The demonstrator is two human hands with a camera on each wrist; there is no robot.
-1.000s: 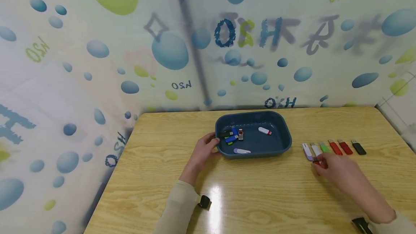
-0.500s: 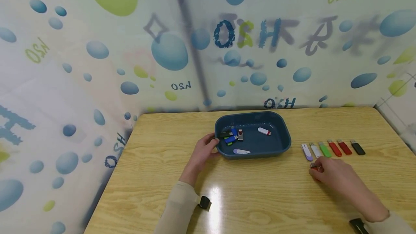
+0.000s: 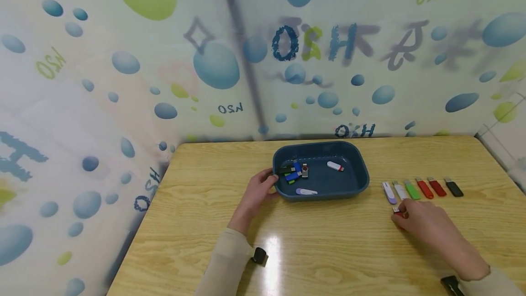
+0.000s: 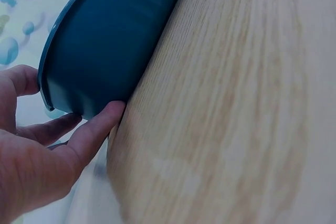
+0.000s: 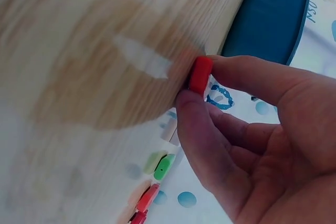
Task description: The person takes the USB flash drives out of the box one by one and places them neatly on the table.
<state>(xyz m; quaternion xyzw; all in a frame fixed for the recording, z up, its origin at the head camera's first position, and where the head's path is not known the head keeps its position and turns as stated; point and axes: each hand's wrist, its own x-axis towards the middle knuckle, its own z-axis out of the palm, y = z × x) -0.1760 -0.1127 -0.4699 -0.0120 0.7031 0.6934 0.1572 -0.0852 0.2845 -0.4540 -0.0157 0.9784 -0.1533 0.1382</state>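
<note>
A dark blue tray (image 3: pixel 361 175) (image 4: pixel 113 35) (image 5: pixel 273 14) sits mid-table with several USB sticks (image 3: pixel 295 172) inside. My left hand (image 3: pixel 258 191) (image 4: pixel 47 145) grips the tray's left rim, thumb over the edge and fingers against the outer wall. My right hand (image 3: pixel 415 216) (image 5: pixel 247 124) pinches a small red USB stick (image 3: pixel 397 211) (image 5: pixel 200 75) between thumb and forefinger, low over the table just in front of a row of USB sticks (image 3: pixel 423 188) lying side by side: purple, white, green, two red, black.
The wooden table (image 3: pixel 328 250) has a bright glare patch near the front. A bubble-patterned sheet (image 3: pixel 205 58) closes off the back and left. The table's right edge lies just beyond the black stick.
My right hand has drawn back a little from the row toward me, with the red stick in its pinch. The left hand and tray have stayed put.
</note>
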